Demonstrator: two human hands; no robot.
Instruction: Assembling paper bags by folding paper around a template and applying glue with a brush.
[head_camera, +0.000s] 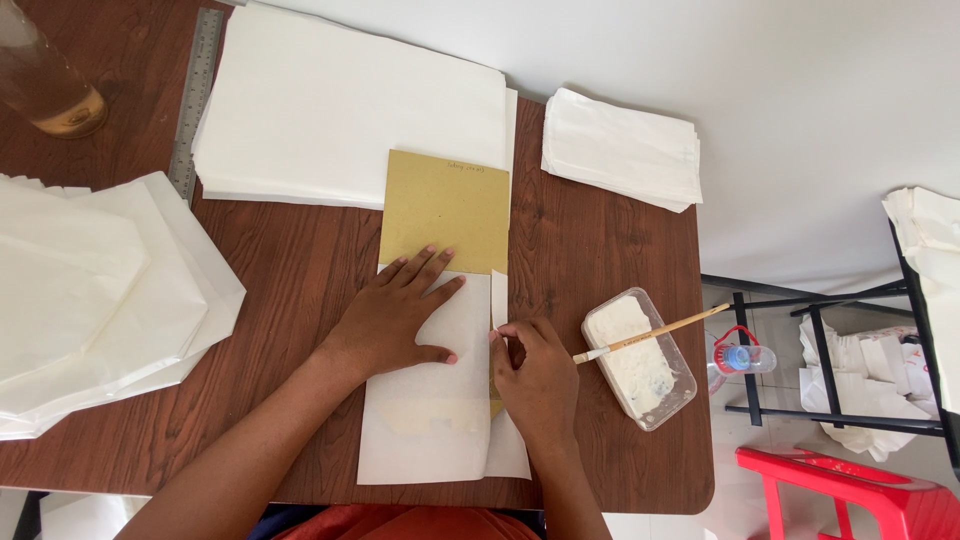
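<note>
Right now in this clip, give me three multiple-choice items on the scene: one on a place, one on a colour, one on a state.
1. Where does the brush rest?
A. across the plastic tub
B. on the ruler
C. in the left hand

2. What colour is the card template?
A. red
B. mustard brown
C. blue

3. How is the left hand placed?
A. clenched in the air
B. gripping the bottle
C. flat on the white paper

Answers: 1 A, its handle lies over the plastic tub of white paste; 2 B, it shows tan-yellow against the wooden table; 3 C, fingers spread on the white paper while the right hand pinches its edge.
</note>
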